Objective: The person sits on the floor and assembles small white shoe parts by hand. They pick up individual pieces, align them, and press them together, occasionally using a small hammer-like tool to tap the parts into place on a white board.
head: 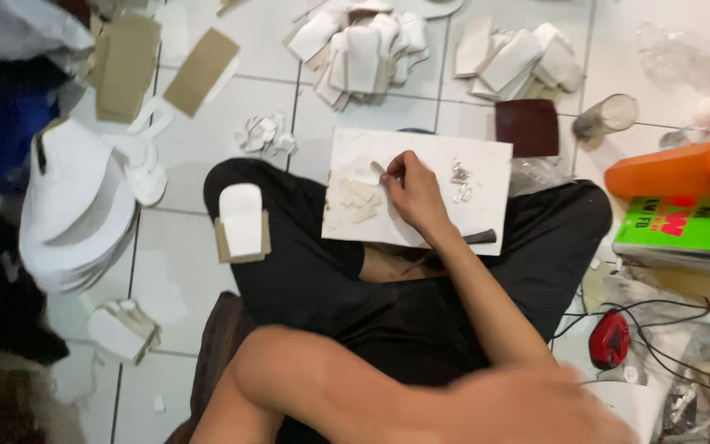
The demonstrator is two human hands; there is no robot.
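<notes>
Small pale strip (378, 168), some kind of thin tool or sliver, is pinched in the fingers of the right hand (411, 191), right over the white board (486, 168) that sits across the person's crossed legs like a work surface. The strip's long axis runs up and to the left from the fingertips, so it points away from the body toward the top-left of the board, and the fingers are closed tight on its near end. Just left of and below the hand there's a little cluster of cream cut pieces (357, 200), maybe four or five, hard to count since they overlap. To the right of the hand sit two small shiny bits (460, 182), close together but apart from the hand. The left hand (536, 407) is way nearer the camera, a blurry mass at the bottom of the frame, so I can't tell if its fingers are open or closed, and it's well apart from the board. So the right hand is clearly the one on the job. One padded white piece on a cardboard backing (242, 222) rests on the left knee, and two heaps of white pieces (363, 53) lie on the tiled floor beyond the board.
</notes>
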